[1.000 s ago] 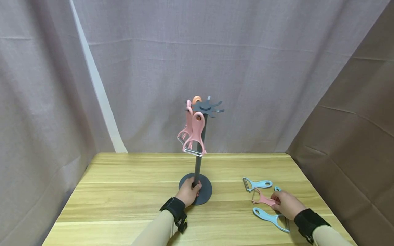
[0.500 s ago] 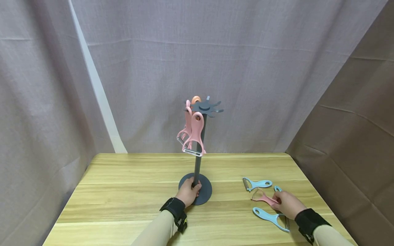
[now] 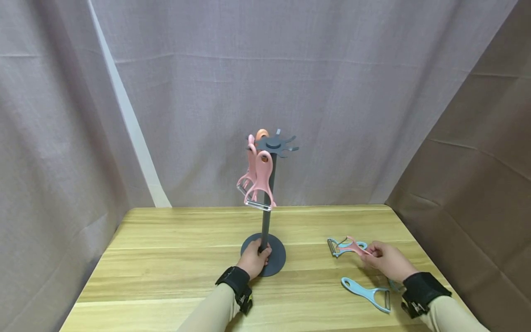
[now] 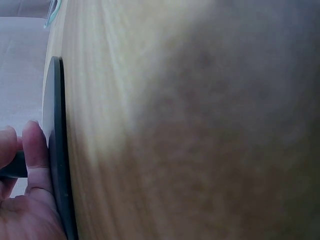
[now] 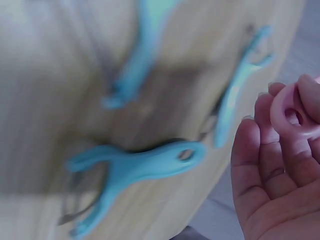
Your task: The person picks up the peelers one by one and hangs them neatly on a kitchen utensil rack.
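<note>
My left hand (image 3: 254,259) grips the pole (image 3: 266,223) of a dark grey stand low down, just above its round base (image 3: 278,260). My right hand (image 3: 389,261) pinches a pink peeler (image 3: 351,247) by the end of its handle, thumb on top; the handle's hole shows in the right wrist view. In the head view this peeler overlaps a light blue peeler (image 3: 342,252) on the table. Nearer the front lies a second blue peeler (image 3: 360,288). A third blue peeler (image 5: 135,167), mostly hidden by the right hand from above, shows in the right wrist view.
Pink peelers (image 3: 263,177) and an orange one (image 3: 261,133) hang on the left side of the stand's hooked top (image 3: 274,144); its right-hand hooks (image 3: 290,148) stick out bare. Grey curtains (image 3: 199,115) rise behind the wooden table (image 3: 174,263).
My right hand has raised the pink peeler off the table and moved it away from me, over the far blue peeler. The left hand keeps its grip on the pole.
</note>
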`<state>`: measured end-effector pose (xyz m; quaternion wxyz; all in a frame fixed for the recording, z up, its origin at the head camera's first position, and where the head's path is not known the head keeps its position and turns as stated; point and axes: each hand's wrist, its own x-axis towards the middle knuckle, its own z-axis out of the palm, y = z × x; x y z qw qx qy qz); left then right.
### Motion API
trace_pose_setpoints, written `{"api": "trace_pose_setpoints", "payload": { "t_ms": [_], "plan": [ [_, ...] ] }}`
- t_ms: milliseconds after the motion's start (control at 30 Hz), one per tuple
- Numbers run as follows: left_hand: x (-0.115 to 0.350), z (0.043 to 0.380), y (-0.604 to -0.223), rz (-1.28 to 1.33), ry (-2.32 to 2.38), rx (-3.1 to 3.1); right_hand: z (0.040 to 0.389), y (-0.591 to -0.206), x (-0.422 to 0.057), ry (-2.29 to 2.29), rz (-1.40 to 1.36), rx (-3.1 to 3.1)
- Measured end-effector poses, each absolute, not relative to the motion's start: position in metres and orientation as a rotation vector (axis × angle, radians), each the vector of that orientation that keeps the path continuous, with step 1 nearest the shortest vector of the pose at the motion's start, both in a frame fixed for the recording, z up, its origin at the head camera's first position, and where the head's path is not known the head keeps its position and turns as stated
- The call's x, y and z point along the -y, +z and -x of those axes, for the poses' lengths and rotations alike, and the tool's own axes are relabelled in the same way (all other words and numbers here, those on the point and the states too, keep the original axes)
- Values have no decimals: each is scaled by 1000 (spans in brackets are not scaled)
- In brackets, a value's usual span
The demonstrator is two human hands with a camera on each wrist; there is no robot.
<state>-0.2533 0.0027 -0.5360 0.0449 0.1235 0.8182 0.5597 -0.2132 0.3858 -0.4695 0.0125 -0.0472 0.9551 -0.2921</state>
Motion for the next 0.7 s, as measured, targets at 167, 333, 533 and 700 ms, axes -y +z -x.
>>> {"api": "trace_pose_setpoints", "payload": {
  "t_ms": [167, 333, 533, 700],
  "plan": [
    [-3, 254, -538, -370, 1723, -2490, 221, -451, -377, -1014, 207, -3035],
    [-3, 253, -537, -381, 1717, -2501, 229, -439, -367, -1083, 224, -3047],
    [-4, 251, -534, -372, 1709, -2498, 244, -423, -355, -1204, 241, -3074],
    [-4, 251, -533, -367, 1698, -2507, 261, -396, -339, -1406, 198, -3108]
  ]
}}
